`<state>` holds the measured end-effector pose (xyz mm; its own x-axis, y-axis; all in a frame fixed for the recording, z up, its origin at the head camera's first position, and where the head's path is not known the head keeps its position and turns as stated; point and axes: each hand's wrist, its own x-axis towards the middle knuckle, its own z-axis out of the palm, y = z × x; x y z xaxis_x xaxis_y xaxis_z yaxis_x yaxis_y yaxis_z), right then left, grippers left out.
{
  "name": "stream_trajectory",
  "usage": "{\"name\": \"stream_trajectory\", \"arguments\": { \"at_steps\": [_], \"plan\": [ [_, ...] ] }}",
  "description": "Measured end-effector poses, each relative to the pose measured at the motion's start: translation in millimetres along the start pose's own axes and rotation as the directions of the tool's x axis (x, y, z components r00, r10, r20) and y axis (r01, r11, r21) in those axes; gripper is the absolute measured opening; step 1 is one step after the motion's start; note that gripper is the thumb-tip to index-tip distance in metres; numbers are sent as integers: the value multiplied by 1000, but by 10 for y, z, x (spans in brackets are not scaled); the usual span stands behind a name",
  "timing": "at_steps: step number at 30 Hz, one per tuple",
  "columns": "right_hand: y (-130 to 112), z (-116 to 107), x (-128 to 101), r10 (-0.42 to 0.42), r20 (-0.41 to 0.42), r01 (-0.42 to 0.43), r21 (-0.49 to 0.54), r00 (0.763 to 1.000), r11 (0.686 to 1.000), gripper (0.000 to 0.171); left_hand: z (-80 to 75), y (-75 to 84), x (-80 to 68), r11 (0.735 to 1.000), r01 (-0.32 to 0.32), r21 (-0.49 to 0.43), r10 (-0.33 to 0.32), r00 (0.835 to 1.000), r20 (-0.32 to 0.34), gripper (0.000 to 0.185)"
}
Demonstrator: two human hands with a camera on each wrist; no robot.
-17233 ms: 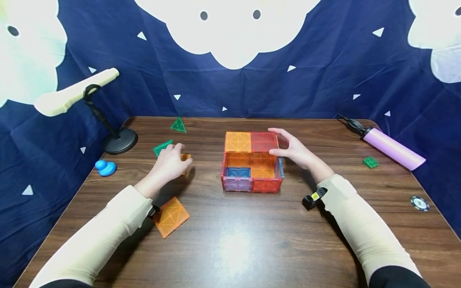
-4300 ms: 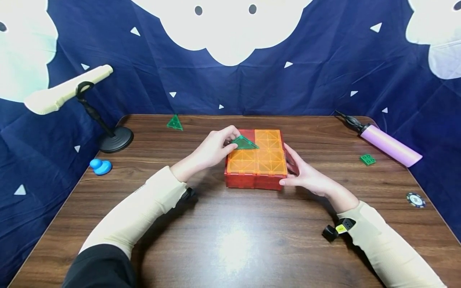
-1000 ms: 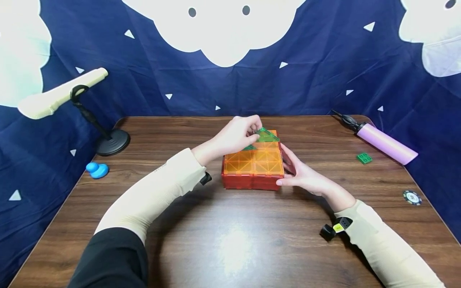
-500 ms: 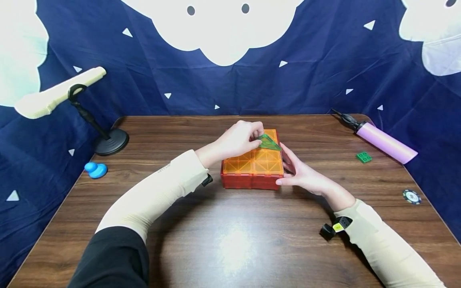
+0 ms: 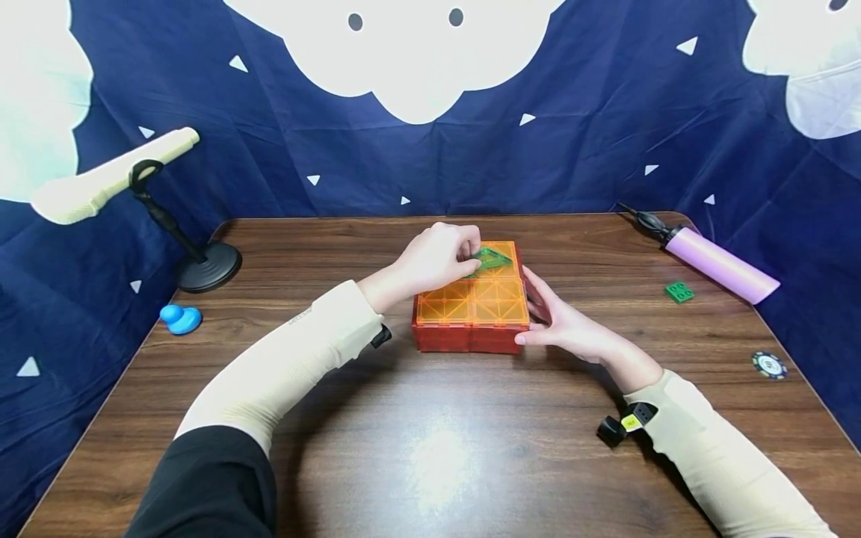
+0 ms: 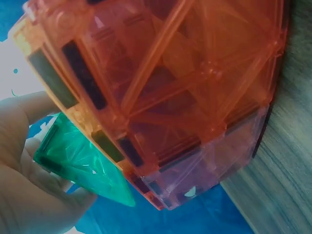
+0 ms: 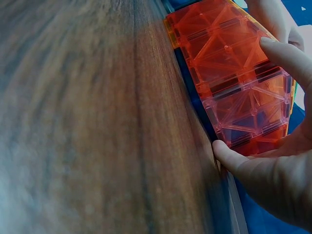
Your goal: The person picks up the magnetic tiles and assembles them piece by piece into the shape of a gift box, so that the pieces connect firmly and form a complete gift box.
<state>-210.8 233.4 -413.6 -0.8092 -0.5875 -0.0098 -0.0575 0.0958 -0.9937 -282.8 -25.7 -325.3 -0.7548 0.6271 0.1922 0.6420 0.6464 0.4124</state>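
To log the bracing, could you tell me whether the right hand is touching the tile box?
Touching. In the right wrist view the right hand has its thumb and a fingertip pressed against the side of the tile box.

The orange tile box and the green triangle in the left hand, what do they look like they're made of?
The orange tile box: translucent glossy plastic, likely; light passes through its ribbed panels, and dark strips along the edges may be magnets. The green triangle, pinched by the left hand: the same see-through ribbed plastic, by its look.
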Motion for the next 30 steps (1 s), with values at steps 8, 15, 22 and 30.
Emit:
{"name": "stream_trajectory", "arguments": {
  "at_steps": [8, 15, 22, 30],
  "plan": [
    [-2, -3, -6, 13, -3, -13, -4, 1000, 1000, 113, 22, 40, 16, 999, -26, -21, 26, 1000, -3, 13],
    [-3, -3, -18, 14, -5, -14, -10, 1000, 1000, 111, 31, 101, 75, 999, -10, 30, 9, 1000, 23, 13],
    [-6, 2, -16, 27, -16, -28, -8, 1000, 1000, 111, 31, 115, 131, 999, -27, 47, 25, 999, 35, 13],
    [-4, 7, 1, 22, -17, -21, 2, 1000, 1000, 110, 10, 129, 157, 999, -27, 38, 25, 998, 58, 13]
  ]
}}
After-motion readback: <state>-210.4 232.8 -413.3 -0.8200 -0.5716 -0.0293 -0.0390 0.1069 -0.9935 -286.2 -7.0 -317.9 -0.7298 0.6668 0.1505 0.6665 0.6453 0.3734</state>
